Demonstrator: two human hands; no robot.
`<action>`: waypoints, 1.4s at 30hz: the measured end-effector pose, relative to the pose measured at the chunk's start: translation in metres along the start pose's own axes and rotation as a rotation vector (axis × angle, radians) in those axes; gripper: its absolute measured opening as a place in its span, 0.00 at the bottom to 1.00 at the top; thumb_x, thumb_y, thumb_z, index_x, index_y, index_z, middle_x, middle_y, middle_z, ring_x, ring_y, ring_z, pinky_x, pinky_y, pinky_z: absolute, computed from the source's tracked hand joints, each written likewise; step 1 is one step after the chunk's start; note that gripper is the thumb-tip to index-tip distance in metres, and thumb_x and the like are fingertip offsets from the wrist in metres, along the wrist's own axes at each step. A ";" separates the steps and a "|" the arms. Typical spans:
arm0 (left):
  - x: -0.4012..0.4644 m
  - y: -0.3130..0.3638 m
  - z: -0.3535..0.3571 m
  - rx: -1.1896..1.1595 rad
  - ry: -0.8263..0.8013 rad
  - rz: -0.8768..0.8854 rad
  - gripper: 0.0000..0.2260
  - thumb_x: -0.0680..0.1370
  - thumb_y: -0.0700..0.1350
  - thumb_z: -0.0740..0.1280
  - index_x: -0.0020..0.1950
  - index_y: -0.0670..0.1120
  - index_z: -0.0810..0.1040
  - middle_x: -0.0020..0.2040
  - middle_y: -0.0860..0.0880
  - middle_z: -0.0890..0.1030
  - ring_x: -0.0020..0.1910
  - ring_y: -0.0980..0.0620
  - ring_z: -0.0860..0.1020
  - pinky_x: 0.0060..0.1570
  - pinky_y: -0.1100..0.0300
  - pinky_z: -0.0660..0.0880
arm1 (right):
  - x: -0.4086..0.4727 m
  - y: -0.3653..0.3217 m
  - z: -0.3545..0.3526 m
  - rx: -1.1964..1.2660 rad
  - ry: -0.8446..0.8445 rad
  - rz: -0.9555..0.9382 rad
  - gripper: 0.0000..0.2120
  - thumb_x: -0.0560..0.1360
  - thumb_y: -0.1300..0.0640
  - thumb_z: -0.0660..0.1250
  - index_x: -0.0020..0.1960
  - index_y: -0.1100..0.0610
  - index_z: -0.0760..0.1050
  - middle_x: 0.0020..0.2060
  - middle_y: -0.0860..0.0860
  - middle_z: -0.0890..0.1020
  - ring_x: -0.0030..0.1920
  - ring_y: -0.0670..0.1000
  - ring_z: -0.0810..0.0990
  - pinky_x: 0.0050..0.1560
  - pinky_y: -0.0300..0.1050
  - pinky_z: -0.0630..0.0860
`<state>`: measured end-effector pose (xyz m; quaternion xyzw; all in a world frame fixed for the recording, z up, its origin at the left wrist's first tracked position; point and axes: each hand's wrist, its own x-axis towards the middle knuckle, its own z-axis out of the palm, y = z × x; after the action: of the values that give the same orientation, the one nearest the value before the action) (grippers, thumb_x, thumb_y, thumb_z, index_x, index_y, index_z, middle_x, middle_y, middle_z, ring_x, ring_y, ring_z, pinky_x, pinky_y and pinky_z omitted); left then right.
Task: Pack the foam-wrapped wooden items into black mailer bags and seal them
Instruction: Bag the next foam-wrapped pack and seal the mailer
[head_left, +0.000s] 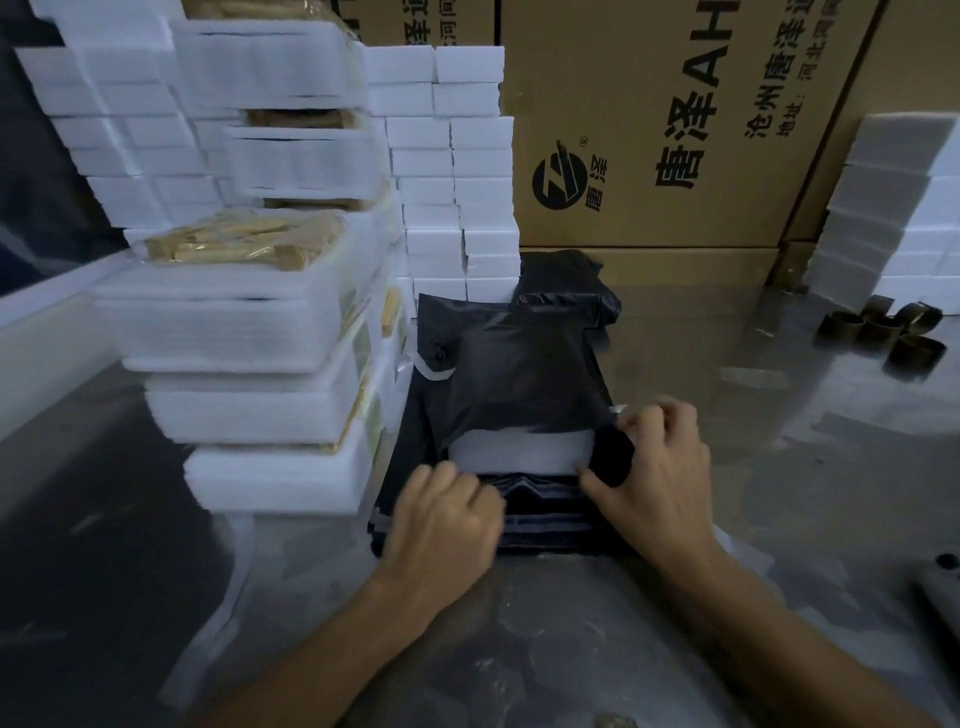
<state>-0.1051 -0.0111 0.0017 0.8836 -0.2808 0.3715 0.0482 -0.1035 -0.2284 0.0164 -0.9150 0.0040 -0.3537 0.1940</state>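
Black mailer bag (524, 364) lies on the grey worktop (779, 467), mouth toward the person, resting on a flat pile of empty black bags (550, 525). White foam-wrapped item (519, 449) sits in the bag's mouth; one long white edge shows, the rest is under the black film. White strip (434, 373) at the bag's left edge.

Left hand (444, 525): at the near-left corner of the bag mouth, fingers curled down onto the bag edge and the pile below. Whether it pinches the film cannot be told.

Right hand (657, 478): at the near-right corner of the bag mouth, thumb and fingers curled round a fold of black film; motion blur on the fingertips.

Hands are apart, one at each corner of the mouth.

Left of the bag, touching or just beside it: tall stack of foam-wrapped wooden items (249, 332), wood visible at several open ends. Behind the bag: wall of small white foam blocks (457, 171), a second filled black bag (566, 291), and printed cardboard cartons (675, 130). Well right of the bag: grey-white foam slabs (883, 208) and several empty tape cores (883, 327).
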 end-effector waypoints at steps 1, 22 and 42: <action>0.001 0.007 0.002 -0.062 0.004 0.077 0.10 0.72 0.43 0.72 0.33 0.45 0.76 0.32 0.47 0.74 0.34 0.47 0.71 0.36 0.53 0.66 | 0.006 -0.007 -0.002 -0.001 -0.021 -0.049 0.31 0.60 0.51 0.81 0.58 0.53 0.69 0.59 0.56 0.71 0.57 0.60 0.73 0.50 0.54 0.71; 0.044 0.010 0.023 -0.406 -0.529 0.032 0.06 0.79 0.34 0.64 0.42 0.38 0.77 0.44 0.44 0.75 0.43 0.47 0.74 0.40 0.57 0.71 | 0.092 -0.035 0.045 -0.203 -0.570 -0.265 0.36 0.78 0.57 0.71 0.80 0.51 0.57 0.78 0.55 0.59 0.76 0.62 0.62 0.64 0.59 0.73; 0.078 0.004 0.026 -0.369 -0.762 -0.346 0.21 0.83 0.51 0.58 0.72 0.42 0.65 0.77 0.47 0.54 0.71 0.39 0.61 0.66 0.45 0.67 | 0.123 -0.043 0.062 -0.198 -0.468 -0.289 0.19 0.80 0.62 0.60 0.69 0.54 0.75 0.75 0.52 0.70 0.72 0.60 0.69 0.61 0.53 0.68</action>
<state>-0.0466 -0.0578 0.0352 0.9678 -0.1885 -0.0498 0.1592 0.0240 -0.1848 0.0694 -0.9773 -0.1367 -0.1549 0.0469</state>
